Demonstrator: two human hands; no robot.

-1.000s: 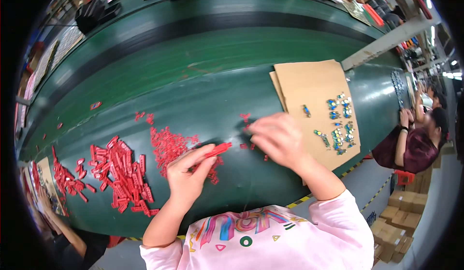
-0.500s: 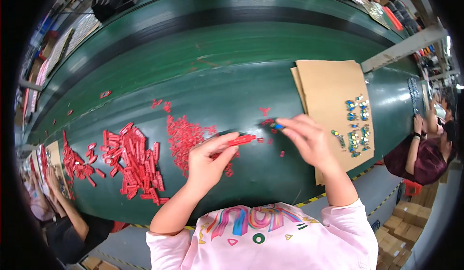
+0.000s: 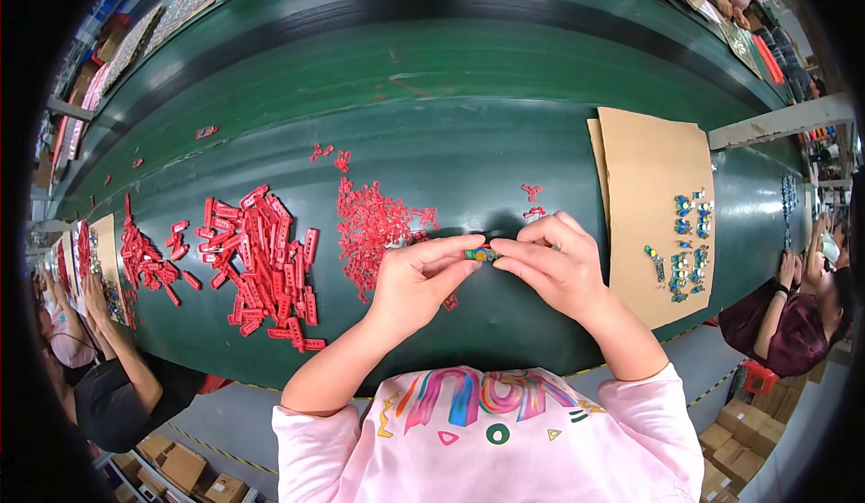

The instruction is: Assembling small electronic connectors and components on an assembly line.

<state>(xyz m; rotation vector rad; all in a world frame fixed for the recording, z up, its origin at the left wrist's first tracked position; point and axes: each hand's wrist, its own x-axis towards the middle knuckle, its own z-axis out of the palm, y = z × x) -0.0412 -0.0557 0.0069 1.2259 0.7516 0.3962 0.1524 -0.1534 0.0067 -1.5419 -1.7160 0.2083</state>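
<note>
In front of my chest both hands meet over one small part. My left hand (image 3: 405, 282) pinches a red plastic casing, now mostly hidden by the fingers. A small green circuit board (image 3: 482, 254) with a yellow spot shows between the fingertips, lying at the casing. My right hand (image 3: 563, 269) grips the board's right end between thumb and fingers. To the left of my hands lies a heap of small red plastic pieces (image 3: 371, 224). Farther left is a pile of long red casings (image 3: 257, 251). A few red pieces (image 3: 532, 192) lie just beyond my right hand.
Brown cardboard sheets (image 3: 653, 156) lie at the right, with several circuit boards (image 3: 689, 264) on them. Another red pile (image 3: 140, 251) is at the far left. Co-workers sit on both sides. A pale metal post (image 3: 779, 123) stands behind the cardboard.
My right hand has moved left and nearer with the circuit board, bringing it to the red casing in my left hand. The hands were apart before. The whole view has shifted slightly.
</note>
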